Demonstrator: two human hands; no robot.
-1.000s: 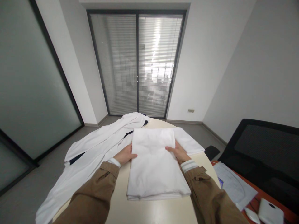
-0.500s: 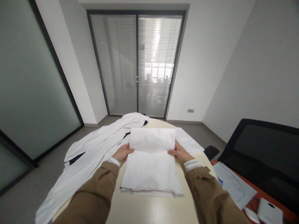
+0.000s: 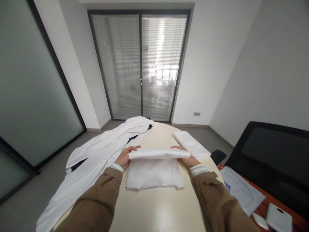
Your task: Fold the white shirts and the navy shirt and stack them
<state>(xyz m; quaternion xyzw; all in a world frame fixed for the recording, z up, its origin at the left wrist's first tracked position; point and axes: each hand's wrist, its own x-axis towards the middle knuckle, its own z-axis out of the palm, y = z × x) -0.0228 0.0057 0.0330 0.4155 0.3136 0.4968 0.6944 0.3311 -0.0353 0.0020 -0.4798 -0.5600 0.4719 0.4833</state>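
tabletop point(image 3: 156, 211), white cloth point(image 3: 155, 173) between hands point(image 3: 123, 158) point(image 3: 185, 156)

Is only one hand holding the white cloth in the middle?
No, the left hand and the right hand both grip the cloth, one at each end.

The left hand point(image 3: 123, 158) and right hand point(image 3: 184, 156) grip opposite sides of the white cloth point(image 3: 155, 174), its far part raised in a fold above the table point(image 3: 159, 212). Left of the cloth, loose white garments point(image 3: 103, 151) with dark patches extend over the table edge. Beyond the cloth and to its right lies a folded white bundle point(image 3: 193, 144). Farther right of the cloth are papers point(image 3: 242, 187) on a red surface point(image 3: 298, 223) and a black chair point(image 3: 272, 154).
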